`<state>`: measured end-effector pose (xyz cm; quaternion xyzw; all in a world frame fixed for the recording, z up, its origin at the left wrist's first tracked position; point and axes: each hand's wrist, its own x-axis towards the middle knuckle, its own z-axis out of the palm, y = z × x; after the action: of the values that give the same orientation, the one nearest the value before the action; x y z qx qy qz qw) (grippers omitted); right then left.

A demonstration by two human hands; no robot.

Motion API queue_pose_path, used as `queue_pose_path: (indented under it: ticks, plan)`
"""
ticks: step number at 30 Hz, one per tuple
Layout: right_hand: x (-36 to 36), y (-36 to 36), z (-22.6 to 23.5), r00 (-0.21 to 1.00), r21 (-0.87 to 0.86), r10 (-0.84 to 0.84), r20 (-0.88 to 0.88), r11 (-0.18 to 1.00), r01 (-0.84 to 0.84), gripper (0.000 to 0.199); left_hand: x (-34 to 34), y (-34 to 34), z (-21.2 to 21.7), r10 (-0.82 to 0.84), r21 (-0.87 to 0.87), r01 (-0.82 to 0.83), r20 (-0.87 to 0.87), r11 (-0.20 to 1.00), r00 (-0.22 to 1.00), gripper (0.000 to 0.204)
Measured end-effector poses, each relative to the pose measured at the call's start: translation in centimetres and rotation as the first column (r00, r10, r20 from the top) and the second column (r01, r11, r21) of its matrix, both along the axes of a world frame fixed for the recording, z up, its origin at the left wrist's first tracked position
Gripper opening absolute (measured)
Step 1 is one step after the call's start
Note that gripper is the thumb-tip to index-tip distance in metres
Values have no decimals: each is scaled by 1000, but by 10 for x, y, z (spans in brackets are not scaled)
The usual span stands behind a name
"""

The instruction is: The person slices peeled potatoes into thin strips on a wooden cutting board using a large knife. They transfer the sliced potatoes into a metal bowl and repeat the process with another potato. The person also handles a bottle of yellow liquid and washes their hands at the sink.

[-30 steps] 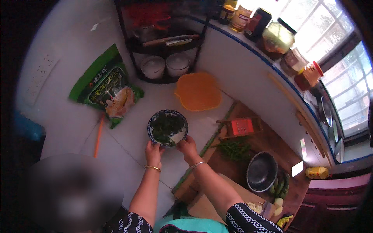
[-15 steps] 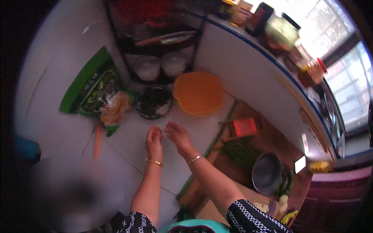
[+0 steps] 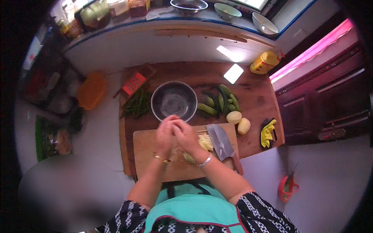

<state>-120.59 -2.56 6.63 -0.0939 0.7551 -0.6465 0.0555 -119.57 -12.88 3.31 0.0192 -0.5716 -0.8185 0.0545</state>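
Over a wooden cutting board (image 3: 147, 155), a person's left hand (image 3: 165, 134) and right hand (image 3: 186, 136) press together, fingers curled; whether they grip anything cannot be told. Pale shredded strips (image 3: 204, 143) already lie on the board, while two peeled potatoes (image 3: 238, 121) and cucumbers (image 3: 217, 101) wait uncut. The steel bowl (image 3: 174, 101) stands empty. The cleaver (image 3: 220, 143) lies beside the hands, blade away, handle toward the person.

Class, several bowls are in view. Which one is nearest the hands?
The steel bowl on the wooden board, just beyond the hands. The other bowls sit far off on the counter ledge.
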Motion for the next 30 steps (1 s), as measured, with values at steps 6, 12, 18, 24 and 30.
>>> queue_pose_path:
  ticks: [6,12,18,24,30]
  plan:
    - [48,114,8,989,197,-53,-139,977,80,26,16,130,5,-38,349,-72,299,934,954,31]
    - [75,197,-2,988,480,-5,-157,873,81,30,43,135,-21,25,-39,-19,161,999,987,28]
    - [134,250,-37,986,761,-91,-138,628,165,45,76,95,-19,359,-550,-256,86,795,929,31]
    - [152,257,-52,976,769,-179,-125,604,209,49,117,71,-58,435,-679,-298,34,671,900,32]
    - [162,268,-51,877,607,-452,-164,654,451,46,122,60,-75,363,-793,-307,-117,527,924,41]
